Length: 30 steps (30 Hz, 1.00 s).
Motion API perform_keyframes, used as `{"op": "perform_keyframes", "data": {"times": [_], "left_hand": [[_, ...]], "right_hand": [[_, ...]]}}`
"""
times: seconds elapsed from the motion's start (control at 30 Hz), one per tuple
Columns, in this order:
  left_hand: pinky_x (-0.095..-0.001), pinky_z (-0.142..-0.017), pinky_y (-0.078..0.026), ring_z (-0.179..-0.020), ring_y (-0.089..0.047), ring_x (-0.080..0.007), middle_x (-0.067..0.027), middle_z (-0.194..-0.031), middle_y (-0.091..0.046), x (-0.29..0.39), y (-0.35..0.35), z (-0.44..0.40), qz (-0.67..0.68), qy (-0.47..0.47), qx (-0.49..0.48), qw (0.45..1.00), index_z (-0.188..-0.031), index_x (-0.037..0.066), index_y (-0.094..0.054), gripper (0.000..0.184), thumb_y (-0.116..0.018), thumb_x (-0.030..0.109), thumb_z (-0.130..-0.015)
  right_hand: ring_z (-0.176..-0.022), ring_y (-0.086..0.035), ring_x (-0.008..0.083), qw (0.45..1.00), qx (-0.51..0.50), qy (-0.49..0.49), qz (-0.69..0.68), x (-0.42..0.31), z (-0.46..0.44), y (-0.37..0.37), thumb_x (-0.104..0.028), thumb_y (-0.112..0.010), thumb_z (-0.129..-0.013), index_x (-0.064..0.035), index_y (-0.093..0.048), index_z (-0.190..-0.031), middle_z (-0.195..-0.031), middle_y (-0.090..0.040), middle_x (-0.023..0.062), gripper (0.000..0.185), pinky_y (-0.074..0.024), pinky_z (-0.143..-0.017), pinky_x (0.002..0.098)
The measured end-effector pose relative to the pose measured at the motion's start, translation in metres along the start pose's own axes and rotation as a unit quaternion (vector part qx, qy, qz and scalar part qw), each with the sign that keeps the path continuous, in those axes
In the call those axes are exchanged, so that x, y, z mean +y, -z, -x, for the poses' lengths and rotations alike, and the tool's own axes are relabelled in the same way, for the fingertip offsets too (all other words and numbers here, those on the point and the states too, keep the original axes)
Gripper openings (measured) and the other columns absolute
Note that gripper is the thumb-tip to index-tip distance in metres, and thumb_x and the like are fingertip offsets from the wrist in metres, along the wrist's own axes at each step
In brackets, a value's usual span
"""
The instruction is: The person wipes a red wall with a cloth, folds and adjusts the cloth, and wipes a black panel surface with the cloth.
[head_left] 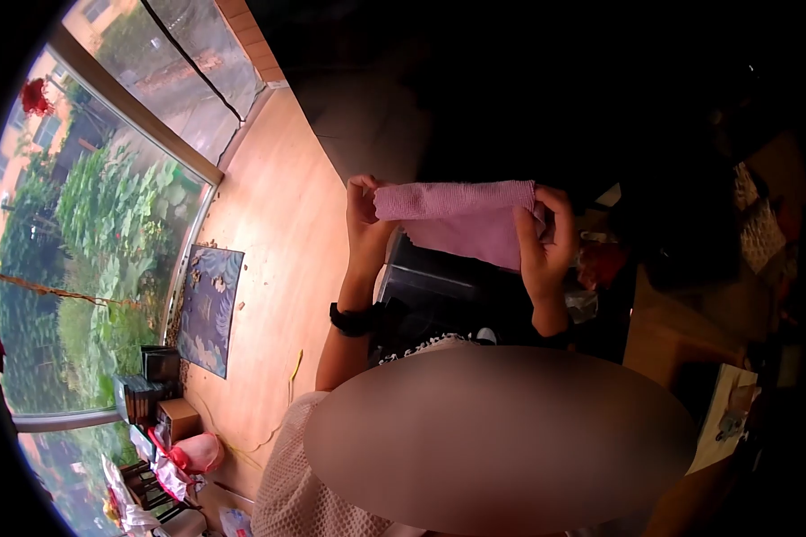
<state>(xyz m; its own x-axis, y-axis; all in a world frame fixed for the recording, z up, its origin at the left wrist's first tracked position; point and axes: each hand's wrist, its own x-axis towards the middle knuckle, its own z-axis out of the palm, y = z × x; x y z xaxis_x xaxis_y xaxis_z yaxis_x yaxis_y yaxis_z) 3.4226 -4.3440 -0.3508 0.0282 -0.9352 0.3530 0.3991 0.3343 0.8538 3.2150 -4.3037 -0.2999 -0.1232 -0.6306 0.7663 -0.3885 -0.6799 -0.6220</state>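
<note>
Pink ribbed cloth (pixel 467 215) — held spread.

From my end of the head camera feed, I can read no text, label, brand, number or sign on anything in view.

Visible quantities are as follows. Hands: two, one left (pixel 364 204) and one right (pixel 548 234). Cloth (pixel 461 201): one, pink, shared by both hands. Wristband (pixel 356 319): one, black, on the left arm. Floor mat (pixel 211 309): one. Brown box (pixel 179 419): one. Dark boxes (pixel 141 399): two, adjacent to the brown box. Red ornament (pixel 36 97): one, at the window side. Glass panes (pixel 107 224): three, separated by two frame bars (pixel 139 112). Yellow cord (pixel 295 369): at least one length. Items in the dark area at right: quantity not determinable owing to shadow.
</note>
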Motion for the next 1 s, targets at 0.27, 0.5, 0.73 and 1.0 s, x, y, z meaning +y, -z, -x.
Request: {"op": "perform_keyframes", "data": {"times": [0.27,0.5,0.73,1.0], "left_hand": [[-0.0178,-0.058,-0.037,-0.071,-0.048,-0.0045,0.0,-0.081,-0.054,0.019,-0.021,0.008,-0.085,0.139,0.012,0.987,-0.1,0.001,-0.056,0.022,-0.05,0.017,-0.087],[-0.02,-0.063,-0.036,-0.074,-0.047,-0.0049,0.0019,-0.079,-0.054,0.007,-0.028,0.0,-0.082,0.145,0.009,0.986,-0.098,0.001,-0.055,0.025,-0.047,0.023,-0.09],[-0.0284,-0.074,-0.041,-0.083,-0.052,-0.0196,-0.008,-0.092,-0.052,-0.009,-0.049,0.002,-0.279,-0.167,0.089,0.941,-0.096,0.001,-0.05,0.021,-0.062,0.007,-0.078],[-0.0349,-0.077,-0.04,-0.089,-0.049,-0.0293,-0.0129,-0.097,-0.049,-0.011,-0.088,0.05,-0.394,-0.238,-0.175,0.87,-0.097,0.001,-0.045,0.062,-0.08,0.031,-0.054]], "right_hand": [[-0.078,-0.054,0.0106,0.986,0.018,-0.145,-0.084,-0.003,-0.01,0.01,-0.005,-0.062,-0.079,-0.0004,-0.054,-0.101,-0.089,-0.058,0.0049,0.024,-0.0414,-0.07,0.021],[-0.076,-0.052,0.0074,0.975,-0.006,-0.201,-0.093,0.019,-0.001,0.017,-0.01,-0.061,-0.081,-0.0003,-0.056,-0.096,-0.083,-0.057,0.0023,0.019,-0.0401,-0.068,0.0191],[-0.075,-0.051,0.0062,0.96,-0.04,-0.246,-0.13,0.004,-0.016,0.022,-0.013,-0.059,-0.083,-0.0011,-0.055,-0.096,-0.083,-0.057,0.0008,0.018,-0.0404,-0.067,0.0185],[-0.075,-0.051,0.0066,0.956,-0.005,-0.241,-0.168,0.013,-0.014,0.017,-0.015,-0.059,-0.083,-0.0014,-0.053,-0.097,-0.084,-0.056,0.0016,0.02,-0.0411,-0.067,0.0193]]}}
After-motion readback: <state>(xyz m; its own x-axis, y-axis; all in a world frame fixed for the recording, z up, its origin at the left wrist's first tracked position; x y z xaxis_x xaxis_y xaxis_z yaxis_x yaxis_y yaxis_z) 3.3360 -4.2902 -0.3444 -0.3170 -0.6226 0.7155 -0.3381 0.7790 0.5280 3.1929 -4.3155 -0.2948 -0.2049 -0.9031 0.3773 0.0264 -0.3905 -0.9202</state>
